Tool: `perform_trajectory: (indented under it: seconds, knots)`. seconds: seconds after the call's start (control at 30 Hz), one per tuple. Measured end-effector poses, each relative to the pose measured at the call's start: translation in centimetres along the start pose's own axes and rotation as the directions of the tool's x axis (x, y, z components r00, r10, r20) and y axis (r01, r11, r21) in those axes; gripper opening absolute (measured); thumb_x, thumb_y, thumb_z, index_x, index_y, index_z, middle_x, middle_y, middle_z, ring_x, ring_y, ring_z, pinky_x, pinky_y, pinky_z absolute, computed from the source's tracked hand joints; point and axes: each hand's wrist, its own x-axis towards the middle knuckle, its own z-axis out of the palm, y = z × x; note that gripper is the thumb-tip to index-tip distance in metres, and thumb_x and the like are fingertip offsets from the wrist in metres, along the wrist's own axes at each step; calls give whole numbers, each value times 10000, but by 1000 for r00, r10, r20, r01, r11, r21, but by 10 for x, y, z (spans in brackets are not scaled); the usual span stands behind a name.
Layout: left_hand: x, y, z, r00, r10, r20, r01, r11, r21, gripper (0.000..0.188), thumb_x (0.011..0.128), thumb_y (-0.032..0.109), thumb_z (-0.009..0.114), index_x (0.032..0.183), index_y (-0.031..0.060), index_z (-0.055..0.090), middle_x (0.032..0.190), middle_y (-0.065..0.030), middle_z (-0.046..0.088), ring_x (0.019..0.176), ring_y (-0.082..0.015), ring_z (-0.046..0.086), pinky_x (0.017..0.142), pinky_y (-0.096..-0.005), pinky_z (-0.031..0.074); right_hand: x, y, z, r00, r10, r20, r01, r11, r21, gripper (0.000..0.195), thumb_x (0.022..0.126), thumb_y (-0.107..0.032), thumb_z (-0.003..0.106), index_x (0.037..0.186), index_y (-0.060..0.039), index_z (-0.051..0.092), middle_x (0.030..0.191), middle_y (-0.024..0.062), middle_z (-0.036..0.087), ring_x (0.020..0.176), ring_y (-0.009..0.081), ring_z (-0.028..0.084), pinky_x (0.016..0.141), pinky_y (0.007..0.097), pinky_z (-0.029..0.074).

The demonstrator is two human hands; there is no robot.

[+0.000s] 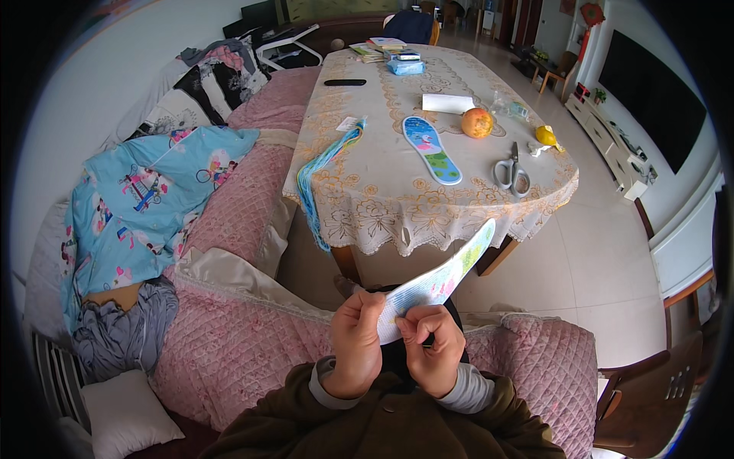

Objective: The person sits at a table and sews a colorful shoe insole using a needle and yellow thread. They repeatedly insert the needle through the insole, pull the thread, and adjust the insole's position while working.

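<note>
Above my lap, a cross-stitch insole [438, 281] with a printed and partly coloured face points away to the right. My left hand [358, 341] grips its near left edge between thumb and fingers. With thumb and fingertips pinched together, my right hand [433, 347] is at the insole's near right side; whether a needle is between them is too small to tell. A second insole [431, 150], blue and green with a pink figure, lies flat on the table. To its left a bundle of blue and yellow embroidery thread [327, 166] hangs over the table's edge.
Grey-handled scissors [512, 172] lie on the lace tablecloth [378, 198], near a round orange-red fruit [477, 123], a white roll [447, 104] and a yellow item [546, 136]. Farther back are a black case [344, 82], a wipes pack [406, 67] and books [370, 51]. A quilted pink sofa [246, 338] surrounds me.
</note>
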Motion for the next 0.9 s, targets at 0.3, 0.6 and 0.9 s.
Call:
perform_trajectory:
  seconds: [0.3,0.6,0.9]
  knots:
    - [2,-2,-1,1000,13,2,-13,1000,18,160,895,113,530,765,25,556,771,3,571,684,-36,482,647,-202,403,-3,3,0,1000,-28,-12,28,1000,-13,311,733,119,637,698,-60,385,747,84,555,603,133,497,541,225,410]
    - [4,-6,-5,1000,21,7,-22,998,63,178,905,124,520,760,23,538,754,6,565,670,-28,467,618,-197,395,3,5,4,997,-60,-47,58,998,-27,311,706,126,644,688,-54,392,735,83,557,597,168,502,539,250,415]
    - [3,1,-6,974,196,114,-225,894,387,212,901,197,565,820,1,566,734,9,566,665,-25,446,601,-190,386,18,6,-1,972,235,3,-233,961,147,218,704,61,680,751,-17,483,730,80,559,578,213,530,523,265,429]
